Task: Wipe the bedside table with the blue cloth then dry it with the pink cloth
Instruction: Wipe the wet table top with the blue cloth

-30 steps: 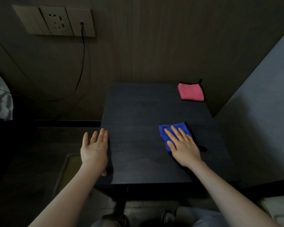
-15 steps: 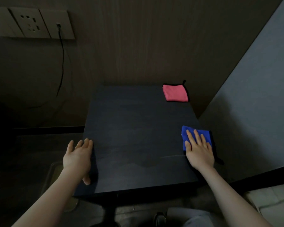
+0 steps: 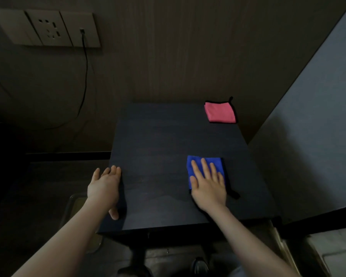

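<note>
Under the flat right hand (image 3: 208, 186), near half of blue cloth (image 3: 205, 163) hidden; left hand (image 3: 105, 188) open.

dim, underexposed | soft focus | wide-angle edge bending | faint shadows

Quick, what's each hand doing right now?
Left hand: open, resting on the bedside table edge.
Right hand: open, pressing flat on the blue cloth.

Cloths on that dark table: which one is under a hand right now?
The folded blue cloth near the table's front right, pressed flat under the right hand. The folded pink cloth lies untouched at the far right corner.
</note>
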